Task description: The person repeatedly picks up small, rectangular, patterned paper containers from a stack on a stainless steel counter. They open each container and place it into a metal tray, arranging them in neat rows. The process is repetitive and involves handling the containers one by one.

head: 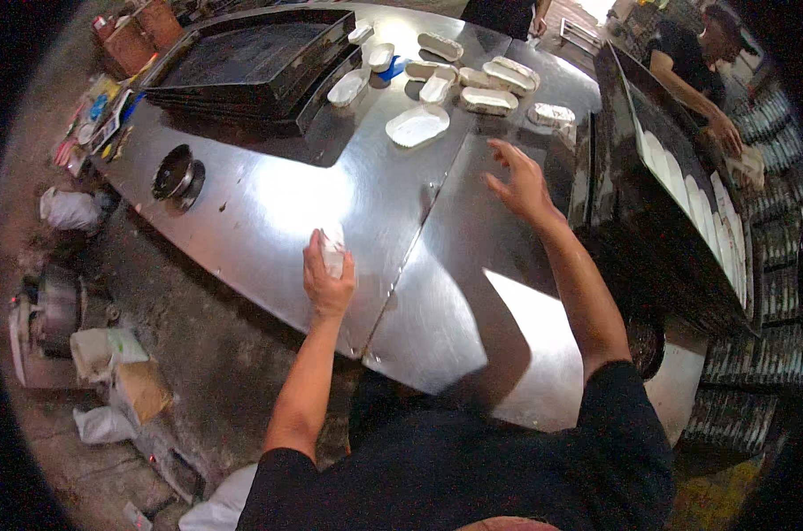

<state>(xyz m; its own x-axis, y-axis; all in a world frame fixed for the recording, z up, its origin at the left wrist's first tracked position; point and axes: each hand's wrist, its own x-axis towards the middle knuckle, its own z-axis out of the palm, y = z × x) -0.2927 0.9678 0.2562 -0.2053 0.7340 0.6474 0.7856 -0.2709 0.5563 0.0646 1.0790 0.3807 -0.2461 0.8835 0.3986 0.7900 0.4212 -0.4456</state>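
Note:
My left hand (327, 279) grips a small stack of white paper baking cups (333, 249) low over the steel worktable (368, 199). Raised over the table to the right, my right hand (520, 179) has its fingers spread and holds nothing. Ahead of it, oval paper baking cups lie scattered: a wide white one (417, 126), a stack on its side (489, 101) and several others. Part of a blue object (392, 68) shows among them. At the far right of the group is a paper stack with reddish marks (551, 115).
Stacked black metal trays (255, 60) stand at the back left, a dark round bowl (174, 176) near the left edge. On the right, a black tray (680, 172) holds a row of white paper cups (690, 199). Two people work beyond, one at the tray racks (767, 172).

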